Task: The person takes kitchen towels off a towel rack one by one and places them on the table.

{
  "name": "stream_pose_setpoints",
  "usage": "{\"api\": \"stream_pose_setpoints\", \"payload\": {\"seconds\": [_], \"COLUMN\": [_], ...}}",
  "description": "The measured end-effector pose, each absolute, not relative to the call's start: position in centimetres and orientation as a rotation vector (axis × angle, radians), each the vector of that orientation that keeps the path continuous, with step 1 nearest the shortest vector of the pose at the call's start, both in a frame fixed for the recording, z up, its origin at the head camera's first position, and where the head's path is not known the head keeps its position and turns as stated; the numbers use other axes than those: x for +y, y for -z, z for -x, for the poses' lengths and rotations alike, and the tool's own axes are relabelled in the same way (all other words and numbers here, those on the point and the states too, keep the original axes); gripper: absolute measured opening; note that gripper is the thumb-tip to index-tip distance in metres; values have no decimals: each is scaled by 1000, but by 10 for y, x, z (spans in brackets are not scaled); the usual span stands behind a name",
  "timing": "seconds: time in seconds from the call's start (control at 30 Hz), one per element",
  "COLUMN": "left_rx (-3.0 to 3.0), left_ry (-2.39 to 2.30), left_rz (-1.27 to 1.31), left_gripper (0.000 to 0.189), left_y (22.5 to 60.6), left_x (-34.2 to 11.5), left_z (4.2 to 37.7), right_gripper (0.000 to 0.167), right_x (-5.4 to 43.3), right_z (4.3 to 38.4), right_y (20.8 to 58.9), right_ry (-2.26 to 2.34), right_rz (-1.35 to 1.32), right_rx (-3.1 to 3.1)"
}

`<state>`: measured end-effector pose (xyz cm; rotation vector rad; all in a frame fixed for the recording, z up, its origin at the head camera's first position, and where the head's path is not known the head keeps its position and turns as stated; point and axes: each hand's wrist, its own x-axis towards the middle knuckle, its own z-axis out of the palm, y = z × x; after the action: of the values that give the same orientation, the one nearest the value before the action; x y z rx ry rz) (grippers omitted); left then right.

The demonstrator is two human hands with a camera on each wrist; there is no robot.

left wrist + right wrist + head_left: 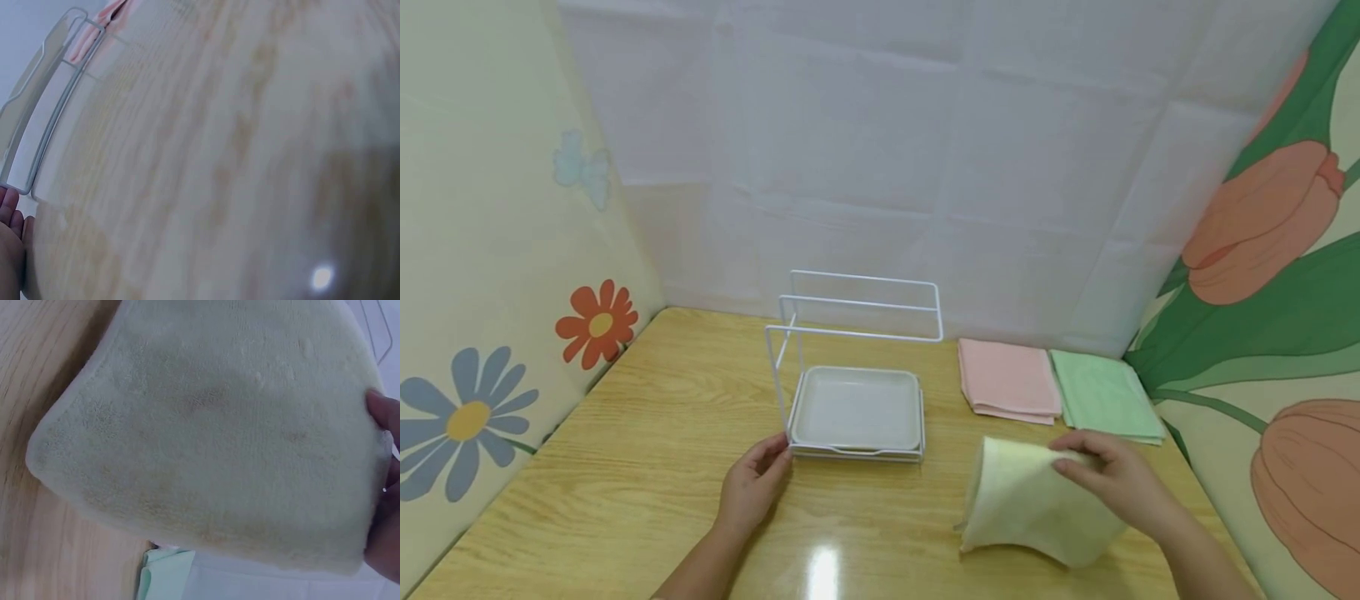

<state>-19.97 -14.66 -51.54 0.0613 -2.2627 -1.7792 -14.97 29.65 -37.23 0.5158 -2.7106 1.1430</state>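
In the head view a white wire rack (865, 336) with a light tray (857, 408) in its base stands mid-table. My left hand (752, 483) holds the rack's front left corner between thumb and fingers. The left wrist view catches those fingers (11, 209) at the wire corner. On the right, my right hand (1112, 479) pinches the top edge of a pale yellow towel (1037, 500). The folded towel hangs down from the fingers above the table, its lower edge curving. Up close in the right wrist view, the towel's fuzzy cloth (206, 437) fills most of the frame.
Behind the yellow towel lie a folded pink towel (1009, 379) and a folded green towel (1107, 393), side by side. The wooden table (625, 442) meets a white cloth backdrop (865, 150) and flower-printed side panels.
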Motion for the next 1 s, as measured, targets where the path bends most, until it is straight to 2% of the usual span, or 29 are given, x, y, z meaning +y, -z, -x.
{"api": "stream_pose_setpoints", "payload": {"seconds": [1.0], "left_rx": [-2247], "left_ry": [1743], "left_rz": [-85], "left_gripper": [27], "left_y": [517], "left_x": [-145], "left_z": [201], "right_gripper": [24], "right_x": [309], "right_z": [235], "right_y": [406], "right_ry": [-1020], "right_rz": [-315], "right_rx": [-2934]}}
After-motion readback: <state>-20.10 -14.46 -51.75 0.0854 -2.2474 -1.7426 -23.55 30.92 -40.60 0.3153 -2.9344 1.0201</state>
